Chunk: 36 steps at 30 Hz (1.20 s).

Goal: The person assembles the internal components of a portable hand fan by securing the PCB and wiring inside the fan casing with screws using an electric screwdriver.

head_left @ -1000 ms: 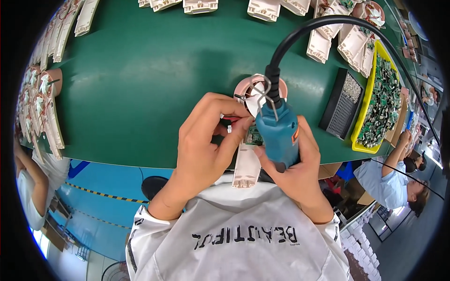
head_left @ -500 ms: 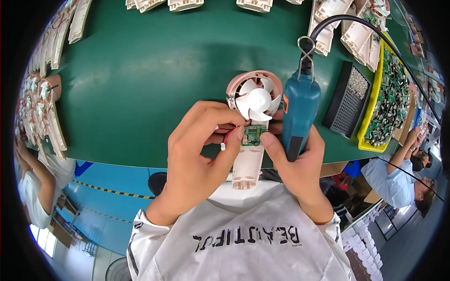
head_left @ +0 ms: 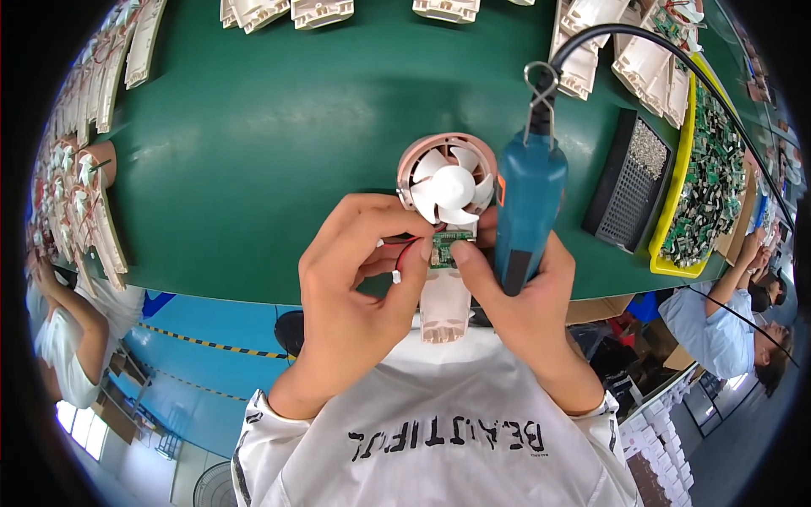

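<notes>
In front of my chest is a handheld fan point(head_left: 454, 188), its white blades in a pink ring and its pale open handle shell point(head_left: 444, 308) pointing at me. A small green circuit board point(head_left: 442, 253) sits in the handle below the blades. At the board's left edge, my left hand point(head_left: 355, 283) pinches red and black wires point(head_left: 406, 247), with a white connector hanging beside the thumb. My right hand point(head_left: 528, 296) holds a blue electric screwdriver point(head_left: 532, 203) upright in the picture. Its thumb presses on the board's right edge; the other fingers are partly hidden behind the tool.
To the right stand a black tray of small screws point(head_left: 627, 182) and a yellow bin point(head_left: 676, 253) full of circuit boards. Pale handle shells point(head_left: 321, 10) line the far edge, and more fan parts point(head_left: 84, 186) lie left. A black cable point(head_left: 625, 31) arches overhead. Co-workers sit at both sides.
Both hands, the fan and the screwdriver have shifted slightly left together. My right thumb stays on the board, and the left hand keeps its pinch on the wires.
</notes>
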Motion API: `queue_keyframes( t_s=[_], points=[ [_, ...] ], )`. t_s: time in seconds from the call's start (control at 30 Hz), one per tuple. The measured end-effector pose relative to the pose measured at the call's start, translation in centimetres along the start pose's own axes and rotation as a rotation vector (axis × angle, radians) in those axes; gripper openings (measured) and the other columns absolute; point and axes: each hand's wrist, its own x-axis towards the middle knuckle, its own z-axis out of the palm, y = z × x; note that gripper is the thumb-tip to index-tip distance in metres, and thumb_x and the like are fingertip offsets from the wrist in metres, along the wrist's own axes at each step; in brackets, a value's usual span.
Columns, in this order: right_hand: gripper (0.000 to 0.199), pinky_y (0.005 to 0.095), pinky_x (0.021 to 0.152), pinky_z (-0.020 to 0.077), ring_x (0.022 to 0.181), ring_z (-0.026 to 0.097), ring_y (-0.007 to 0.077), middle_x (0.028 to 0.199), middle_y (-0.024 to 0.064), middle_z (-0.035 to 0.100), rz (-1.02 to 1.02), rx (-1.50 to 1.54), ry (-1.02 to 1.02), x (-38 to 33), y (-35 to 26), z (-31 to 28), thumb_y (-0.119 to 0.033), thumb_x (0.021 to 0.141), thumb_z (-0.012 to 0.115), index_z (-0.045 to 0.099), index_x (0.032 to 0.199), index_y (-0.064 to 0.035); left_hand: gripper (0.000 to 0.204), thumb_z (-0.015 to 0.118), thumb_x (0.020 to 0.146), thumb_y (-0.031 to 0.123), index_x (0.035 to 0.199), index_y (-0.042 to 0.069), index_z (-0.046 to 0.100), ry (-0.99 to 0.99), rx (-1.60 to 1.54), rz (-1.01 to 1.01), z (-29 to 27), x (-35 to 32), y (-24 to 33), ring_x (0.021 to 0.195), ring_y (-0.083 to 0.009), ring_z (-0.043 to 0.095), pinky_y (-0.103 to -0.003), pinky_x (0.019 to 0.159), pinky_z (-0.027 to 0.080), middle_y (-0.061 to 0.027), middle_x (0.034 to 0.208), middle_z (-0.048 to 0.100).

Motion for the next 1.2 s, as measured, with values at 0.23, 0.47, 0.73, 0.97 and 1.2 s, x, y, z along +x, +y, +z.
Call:
queue_keyframes(
  t_s=[0.23,0.47,0.73,0.97,1.2],
  points=[
    [0.03,0.0255,0.068,0.0514,0.077,0.064,0.0084,0.088,0.0068,0.071,0.018,-0.02,-0.009,0.6,0.5,-0.1,-0.011,0.083,0.077,0.062,0.106,0.0002,0.029,0.062,0.086,-0.01,0.111,0.002,0.069,-0.09,-0.021,-0.024,0.2,-0.9,-0.1,0.094,-0.0138,0.061,-0.024,0.081,0.056,-0.0087,0.112,0.052],
    [0.028,0.0227,0.063,0.047,0.07,0.056,0.0051,0.087,0.0037,0.067,0.101,0.204,-0.025,0.5,0.4,-1.2,-0.012,0.084,0.076,0.061,0.105,-0.0018,0.034,0.066,0.082,-0.015,0.112,0.001,0.07,-0.085,-0.12,-0.027,0.4,-1.1,-1.4,0.095,-0.0122,0.062,-0.023,0.082,0.057,-0.0083,0.114,0.052],
    [0.082,0.0312,0.049,0.0499,0.06,0.057,0.0189,0.111,0.0127,0.059,-0.625,0.608,0.192,0.0,-1.6,-12.8,-0.057,0.09,0.06,0.026,0.149,-0.0111,0.036,0.066,0.077,-0.018,0.108,0.0,0.071,-0.061,0.018,0.075,2.8,-0.3,-1.3,0.092,-0.0122,0.062,-0.022,0.08,0.057,-0.0082,0.111,0.052],
    [0.103,0.0342,0.049,0.041,0.057,0.05,0.021,0.082,0.0086,0.053,-0.793,0.779,0.083,1.0,-0.5,-15.8,-0.085,0.073,0.055,0.036,0.142,-0.0118,0.034,0.066,0.078,-0.018,0.108,-0.004,0.07,-0.09,0.073,0.098,4.9,1.0,-0.8,0.086,-0.0108,0.063,-0.02,0.074,0.055,-0.0083,0.112,0.052],
    [0.096,0.0334,0.05,0.0374,0.055,0.046,0.0165,0.079,0.0046,0.05,-1.089,0.451,0.063,4.7,-1.0,-18.9,-0.089,0.069,0.053,0.055,0.121,-0.0081,0.035,0.065,0.078,-0.019,0.108,-0.005,0.07,-0.154,0.051,0.081,7.4,2.3,-0.5,0.086,-0.0101,0.062,-0.019,0.072,0.055,-0.009,0.114,0.052]
  ],
)
